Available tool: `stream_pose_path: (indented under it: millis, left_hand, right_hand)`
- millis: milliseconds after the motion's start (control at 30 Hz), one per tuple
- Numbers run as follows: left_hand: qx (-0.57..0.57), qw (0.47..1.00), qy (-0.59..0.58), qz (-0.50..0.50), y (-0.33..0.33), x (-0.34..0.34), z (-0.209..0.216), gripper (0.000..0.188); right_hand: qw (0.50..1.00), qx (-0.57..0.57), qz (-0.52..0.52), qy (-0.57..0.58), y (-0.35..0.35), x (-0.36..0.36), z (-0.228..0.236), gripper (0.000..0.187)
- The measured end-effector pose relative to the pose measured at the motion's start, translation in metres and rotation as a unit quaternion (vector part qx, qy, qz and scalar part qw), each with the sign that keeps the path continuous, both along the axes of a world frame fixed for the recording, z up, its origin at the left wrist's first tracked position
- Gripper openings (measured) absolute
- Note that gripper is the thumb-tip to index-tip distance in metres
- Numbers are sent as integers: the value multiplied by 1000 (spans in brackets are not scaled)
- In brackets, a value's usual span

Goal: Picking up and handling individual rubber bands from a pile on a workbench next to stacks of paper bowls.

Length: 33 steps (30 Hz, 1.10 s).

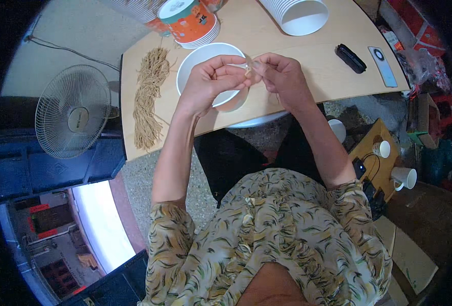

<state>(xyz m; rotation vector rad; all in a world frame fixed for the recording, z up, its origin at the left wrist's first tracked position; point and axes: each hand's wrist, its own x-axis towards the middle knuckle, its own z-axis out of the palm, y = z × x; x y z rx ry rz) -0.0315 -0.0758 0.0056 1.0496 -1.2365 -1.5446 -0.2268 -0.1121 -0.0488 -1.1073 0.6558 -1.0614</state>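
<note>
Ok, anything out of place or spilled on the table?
No spill or damage visible. Slightly odd: the white cup stack lies on its side beyond the right hand, while the orange stack stands on end. The beige strand bundle has a few stray ends.

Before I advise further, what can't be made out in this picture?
Head view: exact form of the small item; too small, partly covered by the left hand and right hand.
Head view: part of the white bowl interior; hidden by the left hand.
Head view: far end of the white tub stack; cut off by the top edge.
</note>
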Motion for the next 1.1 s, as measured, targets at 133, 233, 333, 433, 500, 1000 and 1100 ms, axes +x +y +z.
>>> stream_pose_path:
  millis: [133, 233, 333, 433, 500, 1000, 1100]
  left_hand:
    - [-6, 1000, -27, 10, 1, 1, 1, 34]
    - [-2, 999, -41, 13, 1, 0, 1, 35]
    - [-3, 999, -50, 16, 3, -1, 2, 35]
    - [-37, 997, -69, 15, 3, -3, 3, 33]
    - [-66, 995, -76, 11, 3, -10, 5, 32]
    - [-392, 814, -419, 89, 35, -13, -13, 12]
    - [-398, 795, -443, 111, 33, -9, -16, 14]
  right_hand:
    - [1000, -20, -8, 6, 3, 1, 9, 14]
    - [999, -36, -35, 20, 3, 0, 11, 14]
    - [995, -68, -66, -9, 6, 3, 13, 16]
    - [994, -68, -80, 28, 8, 1, 24, 15]
    - [992, -68, -86, 59, 8, -6, 29, 15]
    - [980, -52, -57, 182, 49, -72, 41, 11]
    - [997, -58, -51, 6, 64, -87, 54, 9]
